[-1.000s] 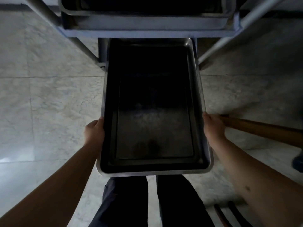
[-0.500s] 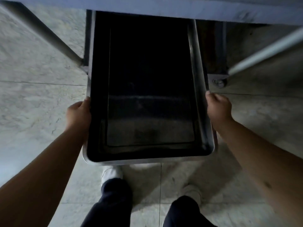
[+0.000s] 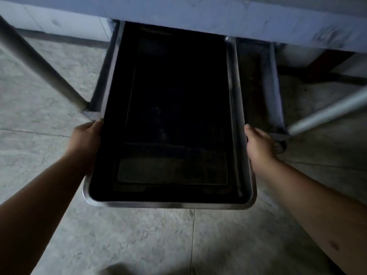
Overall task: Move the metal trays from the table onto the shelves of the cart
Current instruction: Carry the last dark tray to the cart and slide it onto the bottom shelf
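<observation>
Between hands: metal tray [image 3: 241,203], left hand [image 3: 85,139] and right hand [image 3: 258,144] gripping its long rims, far end under cart shelf [image 3: 198,14].

Upper shelf edge [image 3: 218,14] overhangs at 12 o'clock. Cart legs [image 3: 39,64] flank at 10 and 3 o'clock. Open floor [image 3: 158,241] at 6 o'clock.

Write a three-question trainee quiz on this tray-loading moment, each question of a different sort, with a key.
1. True or false: only one hand holds the metal tray.
2. Where does the tray's far end sit? A) on the floor B) under the cart's upper shelf, over the lower shelf C) on a table
3. Fill in: the caster wheel shows beside the ___ hand.

Key: 1 false: the left hand and the right hand each grip a long side. 2 B. 3 right.
</observation>
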`<state>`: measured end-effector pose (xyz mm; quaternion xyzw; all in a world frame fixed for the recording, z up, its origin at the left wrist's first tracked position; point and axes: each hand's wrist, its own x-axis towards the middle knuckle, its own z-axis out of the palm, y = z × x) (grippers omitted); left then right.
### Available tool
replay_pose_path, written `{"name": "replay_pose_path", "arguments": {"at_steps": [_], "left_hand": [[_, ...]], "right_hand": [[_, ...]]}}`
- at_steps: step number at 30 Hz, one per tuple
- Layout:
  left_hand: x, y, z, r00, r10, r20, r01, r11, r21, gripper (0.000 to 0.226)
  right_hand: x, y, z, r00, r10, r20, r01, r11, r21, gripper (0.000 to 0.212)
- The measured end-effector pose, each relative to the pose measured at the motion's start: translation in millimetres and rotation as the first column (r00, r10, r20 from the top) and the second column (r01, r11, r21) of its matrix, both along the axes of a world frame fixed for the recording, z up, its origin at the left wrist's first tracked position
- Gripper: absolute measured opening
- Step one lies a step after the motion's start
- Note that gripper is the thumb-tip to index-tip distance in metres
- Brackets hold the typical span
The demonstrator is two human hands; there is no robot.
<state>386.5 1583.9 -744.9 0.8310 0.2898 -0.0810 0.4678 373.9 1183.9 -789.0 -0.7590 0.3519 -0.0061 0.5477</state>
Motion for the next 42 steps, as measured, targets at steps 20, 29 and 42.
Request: {"name": "replay_pose_path", "arguments": {"at_steps": [20, 29, 42], "left_hand": [[8.5, -8.8, -28.8, 0.977, 0.179, -0.112, -0.211, 0.863, -0.459, 0.043], [-2.7, -37.7, -27.5, 0.936, 0.332, -0.117, -0.343, 0.782, -0.521, 0.030], [-48.1, -94.7, -41.1, 0.965, 0.242, -0.103, -0.246, 0.692, -0.679, 0.038]], "right_hand": [[21.2, -25.6, 23.2, 0.980, 0.161, -0.119, -0.090, 0.884, 0.459, 0.029], [-109.0, -22.2, -2.5, 0.998, -0.059, -0.013, 0.056, 0.831, 0.554, 0.023], [-65.4, -46.6, 5.9, 0.910, -0.412, -0.038, 0.377, 0.788, 0.486, 0.023]]}}
